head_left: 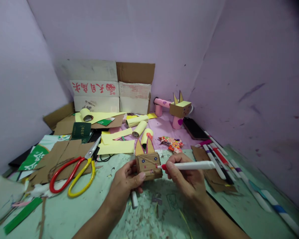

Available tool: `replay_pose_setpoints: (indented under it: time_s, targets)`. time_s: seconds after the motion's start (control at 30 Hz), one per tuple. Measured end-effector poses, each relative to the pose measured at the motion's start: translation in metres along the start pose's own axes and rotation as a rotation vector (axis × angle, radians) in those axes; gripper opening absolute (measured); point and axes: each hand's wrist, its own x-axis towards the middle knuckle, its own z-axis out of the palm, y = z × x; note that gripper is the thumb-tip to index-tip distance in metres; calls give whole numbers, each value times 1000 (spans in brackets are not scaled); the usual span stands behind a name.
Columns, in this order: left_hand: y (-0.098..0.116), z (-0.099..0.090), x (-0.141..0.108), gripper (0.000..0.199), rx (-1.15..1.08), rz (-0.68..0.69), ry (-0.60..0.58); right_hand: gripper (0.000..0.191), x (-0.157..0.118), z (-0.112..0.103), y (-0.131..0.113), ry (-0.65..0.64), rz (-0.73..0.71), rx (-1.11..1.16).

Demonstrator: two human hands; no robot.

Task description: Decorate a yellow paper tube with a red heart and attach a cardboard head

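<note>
My left hand (126, 182) is closed around a small cardboard animal head (149, 167), thumb on its front. The head is a brown box with drawn eyes, pink cheeks, a mouth and two pointed yellow ears edged in purple. Pinched in my right hand (185, 176) is a white felt-tip marker (193, 165) with a red grip end. Its tip meets or almost meets the right cheek of the head. Under my left fingers a short white cylinder (134, 199) sticks out; whether I hold it cannot be made out.
Red-and-yellow scissors (86, 162) lie on cardboard scraps (62, 156) at the left. Yellow paper rolls (140, 128) are beyond my hands. A similar pink-legged animal (180, 109) stands at the back, beside a phone (195, 128). Several markers (215, 161) line the right side. An opened carton (97, 89) leans against the wall.
</note>
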Motion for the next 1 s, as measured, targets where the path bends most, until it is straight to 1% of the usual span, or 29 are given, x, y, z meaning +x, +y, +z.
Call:
replay_pose_setpoints:
  time_s: [0.2,0.37,0.7,1.0]
  targets:
    - [-1,-1,2,74,18,14,-21,19,-2,2,-3,-34,-38,-30]
    - [-2,-1,2,77,13,20,-35,20,-3,6,-3,-24,27,-16]
    - [-3,-2,2,82,30,26,-54,22,-5,8,-2,-14,79,1]
    - [-2,-1,1,82,29,43,-52,18,-5,10,-2,1,42,32]
